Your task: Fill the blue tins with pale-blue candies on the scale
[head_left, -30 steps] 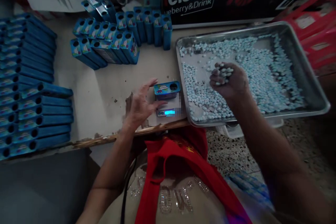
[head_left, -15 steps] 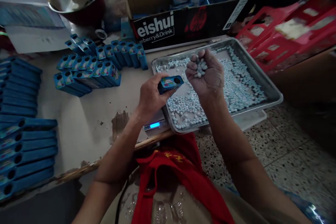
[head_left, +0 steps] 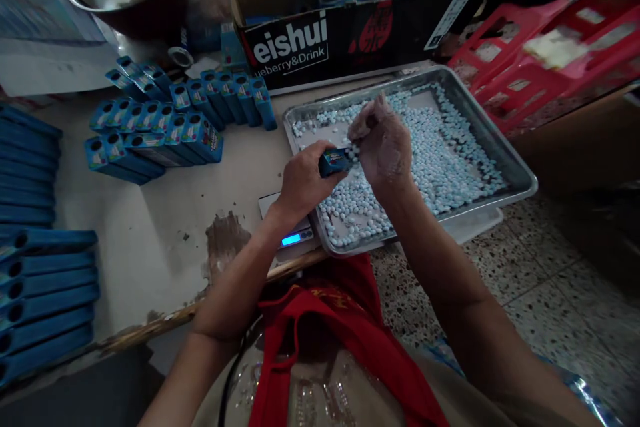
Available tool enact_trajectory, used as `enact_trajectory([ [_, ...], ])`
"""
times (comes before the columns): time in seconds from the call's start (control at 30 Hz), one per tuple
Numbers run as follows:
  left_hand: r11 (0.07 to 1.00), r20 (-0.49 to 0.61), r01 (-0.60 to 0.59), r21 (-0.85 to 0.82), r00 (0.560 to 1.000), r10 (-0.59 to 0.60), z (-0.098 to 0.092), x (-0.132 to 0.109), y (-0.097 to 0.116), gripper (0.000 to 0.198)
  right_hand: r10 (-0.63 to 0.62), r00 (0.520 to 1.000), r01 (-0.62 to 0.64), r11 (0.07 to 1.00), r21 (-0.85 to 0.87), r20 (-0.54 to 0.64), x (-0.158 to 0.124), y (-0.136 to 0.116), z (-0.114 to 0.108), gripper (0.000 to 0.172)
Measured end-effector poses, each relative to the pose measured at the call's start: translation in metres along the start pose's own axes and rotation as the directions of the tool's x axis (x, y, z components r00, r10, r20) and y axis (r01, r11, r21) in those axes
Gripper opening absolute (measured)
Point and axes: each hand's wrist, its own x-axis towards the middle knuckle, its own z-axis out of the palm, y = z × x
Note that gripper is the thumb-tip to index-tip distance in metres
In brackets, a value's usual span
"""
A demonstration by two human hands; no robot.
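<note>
My left hand (head_left: 305, 177) is wrapped round a small blue box (head_left: 334, 161), held tilted over the near left part of the metal tray (head_left: 520, 187). Close against the box's open end, my right hand (head_left: 385, 140) is cupped, its fingers curled round pale blue candies (head_left: 353, 152) that show at the box's mouth. White powder coats that palm. Many more pale blue and white candies (head_left: 450, 167) lie spread over the tray. Under my left wrist is a digital scale (head_left: 297, 238) with a lit blue display.
Blue boxes with round holes (head_left: 160, 130) stand grouped on the worn table (head_left: 165, 233); further blue boxes (head_left: 47, 280) are stacked at the left edge. A black carton (head_left: 345, 47) holding blue packets, a dark red bowl (head_left: 135, 13) and a red plastic crate (head_left: 535, 87) surround the tray.
My left hand has brought the box rightward and tipped it toward my right hand. The right hand has turned from palm-up to the box's mouth, with candies now at the opening.
</note>
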Motion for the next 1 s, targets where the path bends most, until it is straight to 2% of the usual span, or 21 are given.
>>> enact_trajectory([
  [0.1,1.0,-0.018,-0.019,-0.017,1.0,0.018,0.006,-0.001,-0.005,0.044,0.096,0.995,-0.096,0.993,0.073,0.002,0.002,-0.004,-0.005,0.058],
  [0.2,0.997,-0.066,-0.038,-0.067,0.997,0.033,0.009,-0.005,-0.013,0.048,0.149,0.989,-0.149,0.975,0.164,0.011,0.005,-0.01,-0.023,0.056],
  [0.3,0.983,-0.143,-0.083,-0.164,0.988,0.06,0.01,-0.008,-0.021,0.05,0.235,0.966,-0.202,0.947,0.251,-0.108,0.008,-0.008,-0.049,0.051],
  [0.33,0.973,-0.164,-0.103,-0.205,0.984,0.07,0.011,-0.009,-0.023,0.05,0.296,0.939,-0.246,0.934,0.259,-0.176,0.008,-0.005,-0.058,0.048],
  [0.43,0.926,-0.185,-0.111,-0.36,0.982,0.046,0.009,-0.011,-0.029,0.047,0.461,0.815,-0.394,0.885,0.246,-0.351,0.002,0.011,-0.078,0.036],
  [0.5,0.882,-0.176,-0.052,-0.468,0.984,-0.035,0.001,-0.016,-0.032,0.046,0.496,0.778,-0.442,0.868,0.226,-0.385,-0.008,0.02,-0.087,0.027],
  [0.6,0.835,-0.18,0.039,-0.549,0.97,-0.164,-0.024,-0.039,-0.036,0.05,0.499,0.8,-0.489,0.864,0.118,-0.333,-0.028,0.027,-0.097,0.017],
  [0.7,0.837,-0.22,0.11,-0.536,0.939,-0.264,-0.053,-0.074,-0.043,0.054,0.536,0.824,-0.556,0.828,-0.073,-0.185,-0.044,0.027,-0.105,0.021],
  [0.73,0.84,-0.227,0.141,-0.524,0.927,-0.297,-0.06,-0.086,-0.045,0.055,0.547,0.829,-0.56,0.807,-0.185,-0.121,-0.047,0.025,-0.107,0.018],
  [0.8,0.842,-0.218,0.201,-0.501,0.912,-0.348,-0.067,-0.107,-0.05,0.056,0.559,0.829,-0.491,0.736,-0.466,0.01,-0.048,0.022,-0.107,0.008],
  [0.87,0.841,-0.181,0.25,-0.479,0.91,-0.373,-0.064,-0.121,-0.054,0.054,0.569,0.812,-0.33,0.629,-0.704,0.128,-0.045,0.018,-0.102,0.006],
  [0.97,0.859,-0.149,0.265,-0.439,0.921,-0.36,-0.054,-0.133,-0.06,0.052,0.515,0.799,0.026,0.489,-0.872,0.312,-0.042,0.01,-0.089,0.011],
  [1.0,0.866,-0.151,0.251,-0.433,0.927,-0.344,-0.052,-0.135,-0.061,0.055,0.493,0.773,0.191,0.421,-0.887,0.4,-0.044,0.007,-0.085,0.016],
])
